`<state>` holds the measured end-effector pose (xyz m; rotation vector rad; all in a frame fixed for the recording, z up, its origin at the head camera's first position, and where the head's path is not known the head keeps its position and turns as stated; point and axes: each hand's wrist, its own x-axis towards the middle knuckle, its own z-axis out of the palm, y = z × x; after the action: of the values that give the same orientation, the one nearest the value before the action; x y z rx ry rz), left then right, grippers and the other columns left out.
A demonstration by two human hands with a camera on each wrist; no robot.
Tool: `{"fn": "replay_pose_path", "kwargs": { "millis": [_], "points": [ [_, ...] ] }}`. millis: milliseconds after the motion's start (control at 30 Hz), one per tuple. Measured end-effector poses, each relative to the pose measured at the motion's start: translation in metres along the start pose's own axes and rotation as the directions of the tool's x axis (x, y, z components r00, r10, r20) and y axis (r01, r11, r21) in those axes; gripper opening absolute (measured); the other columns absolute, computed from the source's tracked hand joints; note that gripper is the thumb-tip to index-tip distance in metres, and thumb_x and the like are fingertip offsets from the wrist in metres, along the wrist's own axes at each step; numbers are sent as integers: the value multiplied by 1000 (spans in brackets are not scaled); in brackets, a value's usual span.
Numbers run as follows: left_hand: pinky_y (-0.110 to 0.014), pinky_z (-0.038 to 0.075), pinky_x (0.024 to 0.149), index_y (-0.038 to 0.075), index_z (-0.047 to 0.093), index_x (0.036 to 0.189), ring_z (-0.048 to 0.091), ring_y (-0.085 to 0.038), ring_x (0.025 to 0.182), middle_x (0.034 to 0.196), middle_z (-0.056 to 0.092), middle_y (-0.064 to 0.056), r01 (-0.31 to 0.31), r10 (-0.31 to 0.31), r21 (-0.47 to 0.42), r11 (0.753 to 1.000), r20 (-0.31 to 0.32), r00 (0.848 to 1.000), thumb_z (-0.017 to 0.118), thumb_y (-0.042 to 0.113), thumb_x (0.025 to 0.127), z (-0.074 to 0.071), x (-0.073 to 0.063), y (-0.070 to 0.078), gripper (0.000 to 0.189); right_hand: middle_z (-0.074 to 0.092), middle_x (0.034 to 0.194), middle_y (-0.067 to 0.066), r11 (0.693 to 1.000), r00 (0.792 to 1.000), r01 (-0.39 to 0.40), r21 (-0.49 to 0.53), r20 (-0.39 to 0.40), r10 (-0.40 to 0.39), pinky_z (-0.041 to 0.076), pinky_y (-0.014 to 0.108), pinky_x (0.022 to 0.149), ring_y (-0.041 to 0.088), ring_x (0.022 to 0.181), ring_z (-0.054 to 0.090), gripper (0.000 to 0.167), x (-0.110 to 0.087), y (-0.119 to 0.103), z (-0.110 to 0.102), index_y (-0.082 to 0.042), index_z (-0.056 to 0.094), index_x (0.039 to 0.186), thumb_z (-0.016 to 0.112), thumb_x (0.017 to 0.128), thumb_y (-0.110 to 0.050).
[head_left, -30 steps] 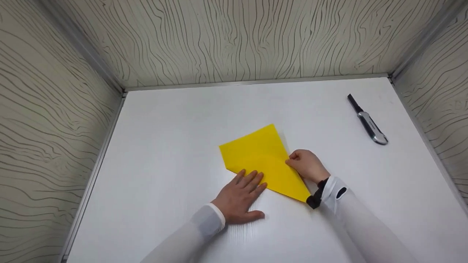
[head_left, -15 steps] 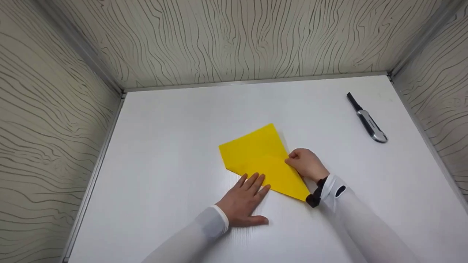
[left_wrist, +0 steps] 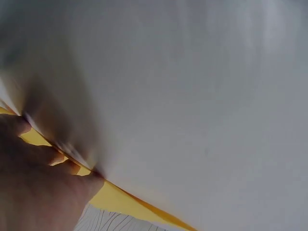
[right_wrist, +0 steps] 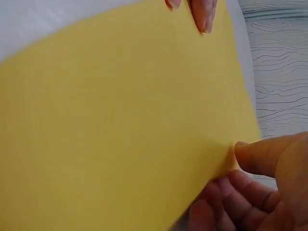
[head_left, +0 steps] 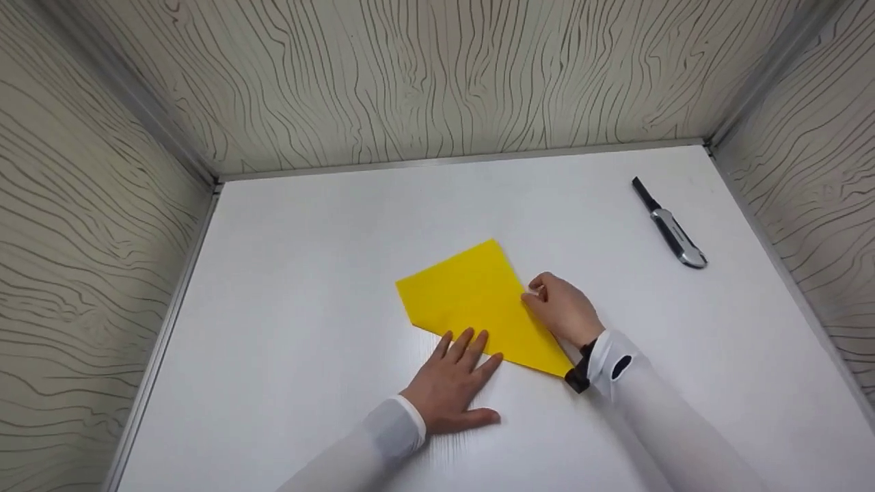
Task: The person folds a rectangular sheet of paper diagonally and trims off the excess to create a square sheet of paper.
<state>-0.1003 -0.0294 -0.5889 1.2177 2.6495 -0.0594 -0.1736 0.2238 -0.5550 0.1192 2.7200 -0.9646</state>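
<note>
My left hand (head_left: 448, 386), fingers spread, now lies slightly farther toward 4 o'clock along the 6 o'clock edge of the yellow paper (head_left: 465, 294) mid-table (head_left: 307, 273), apparently smoothing that edge, while my right hand (head_left: 567, 311) pinches the sheet's 3 o'clock edge.

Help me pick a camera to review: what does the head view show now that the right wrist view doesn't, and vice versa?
Only the head view: the silver-and-black tool, both white sleeves and the paper's whole outline.

Only the right wrist view: a close look at the right hand, with its thumb against the paper and fingers curled at the edge.

Both: the yellow paper, white tabletop, patterned wall and left hand, only fingertips at the wrist.
</note>
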Motion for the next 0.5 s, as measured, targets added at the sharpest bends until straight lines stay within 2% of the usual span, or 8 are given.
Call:
{"fn": "replay_pose_path", "kwargs": {
  "millis": [67,100,167,233,300,367,433,500],
  "points": [
    [-54,8,123,33,15,165,7,-30,157,172,4,-4,21,-21,-6,1000,-1,1000,24,87,89,1,0,3,93,62,109,13,994,993,72,-84,-89,-79,52,44,89,30,96,56,43,-8,-1,-3,-3,59,134,63,103,-34],
    [-54,8,123,33,15,165,6,-29,157,172,4,-3,38,-38,-14,999,0,999,25,86,90,1,1,5,93,63,111,13,984,982,113,-136,-135,-132,51,45,90,31,98,55,43,-13,-1,-4,-4,60,134,63,103,-34],
    [-55,9,123,33,17,165,8,-29,157,172,6,-3,85,-85,-29,996,1,996,26,85,91,0,3,9,91,65,115,13,949,946,205,-242,-199,-255,49,48,94,33,105,54,39,-25,-2,-4,-5,65,131,63,102,-32],
    [-55,11,123,32,18,165,10,-30,157,172,9,-4,145,-145,-36,989,4,989,26,84,92,-2,7,14,89,67,116,11,891,901,296,-344,-211,-380,47,50,96,33,109,54,35,-39,-2,0,-7,70,126,66,101,-30],
    [-56,14,123,31,21,165,13,-32,156,171,12,-6,198,-198,-29,980,4,980,25,83,94,-4,11,20,88,68,119,10,815,854,373,-443,-181,-489,45,52,101,34,116,54,32,-54,1,9,-8,73,123,67,100,-30],
    [-57,15,122,30,21,165,14,-33,156,171,14,-7,238,-238,-5,971,11,971,24,82,94,-6,15,24,88,68,123,9,742,824,430,-514,-114,-556,42,54,106,34,123,53,34,-68,5,21,-11,74,124,66,99,-32],
    [-57,16,122,29,21,165,15,-34,155,171,15,-8,258,-258,21,966,11,966,23,82,94,-6,16,27,88,65,132,8,688,813,465,-557,-40,-582,34,56,113,34,132,48,40,-79,10,34,-12,71,130,64,100,-36],
    [-58,16,122,28,21,165,16,-34,155,171,15,-8,264,-264,37,964,3,965,21,82,94,-5,17,28,89,59,143,8,663,814,483,-572,15,-580,24,57,119,35,141,41,47,-85,16,46,-13,66,138,59,101,-41]
  ]
}}
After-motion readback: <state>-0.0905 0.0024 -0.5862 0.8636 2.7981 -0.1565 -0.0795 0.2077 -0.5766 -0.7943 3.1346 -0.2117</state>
